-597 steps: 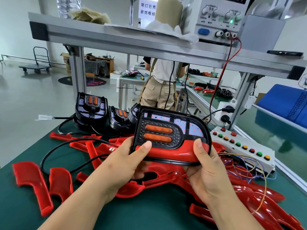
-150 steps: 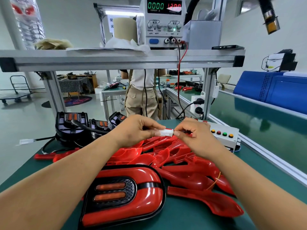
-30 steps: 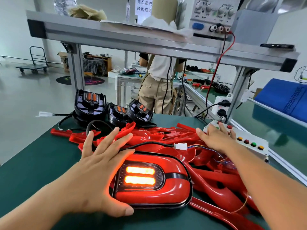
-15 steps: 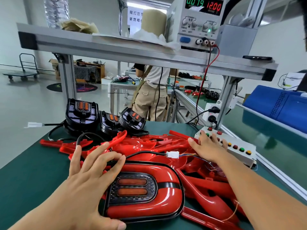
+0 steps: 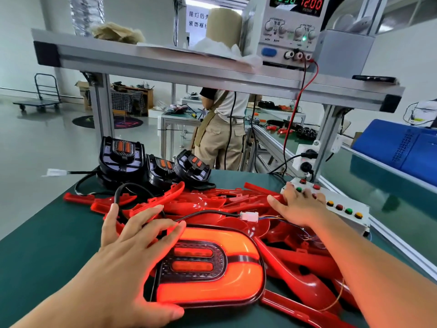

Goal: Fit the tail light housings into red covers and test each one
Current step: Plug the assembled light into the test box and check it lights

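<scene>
Change: The light (image 5: 212,268) was dark a moment ago. Now its wide outer band glows bright orange-red. A bit before that, only the two middle bars were lit.
Meaning: I think each button turns on one part, and this part works. The test of this light looks nearly done.
Light: A black housing sits in a red cover. It lies flat and face up on the counter (image 5: 47,245), close to the person. The middle bars are dim. Its wire runs to a white plug (image 5: 249,216).
Left grip (image 5: 132,254): released, fingers spread flat, resting on the light's left side.
Right grip (image 5: 300,207): released, straight fingers pressing on the button box (image 5: 343,209).
Waiting: black housings (image 5: 123,157) at the back, loose red covers (image 5: 295,263) in a heap.
</scene>
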